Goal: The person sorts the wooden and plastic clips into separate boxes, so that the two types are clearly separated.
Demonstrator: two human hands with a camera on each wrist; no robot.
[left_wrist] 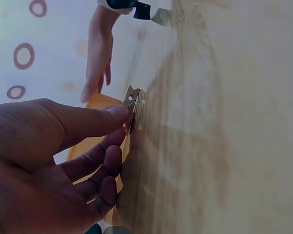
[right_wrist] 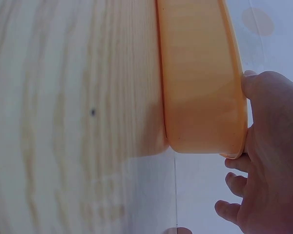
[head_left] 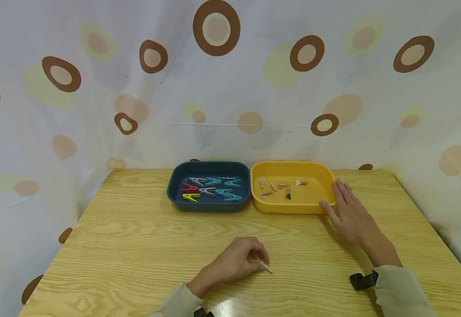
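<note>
Low over the front middle of the table, my left hand [head_left: 240, 259] pinches a small wooden clothespin [head_left: 268, 267] between thumb and finger. In the left wrist view the clothespin [left_wrist: 132, 107] stands out past the thumb tip, close to the tabletop. My right hand [head_left: 351, 215] touches the right end of the yellow tray [head_left: 294, 208], fingers straight along its side and thumb at the front rim. In the right wrist view the thumb rests on the rim of this tray [right_wrist: 200, 97]. Several small wooden clothespins [head_left: 283, 185], some with heart shapes, lie inside it.
Left of the yellow tray, and close against it, is a dark blue tray [head_left: 210, 207] with several larger plastic clothespins [head_left: 206, 191] in grey, teal, red and yellow. Both stand at the back of the wooden table [head_left: 135, 246], before a patterned cloth [head_left: 230, 88].
</note>
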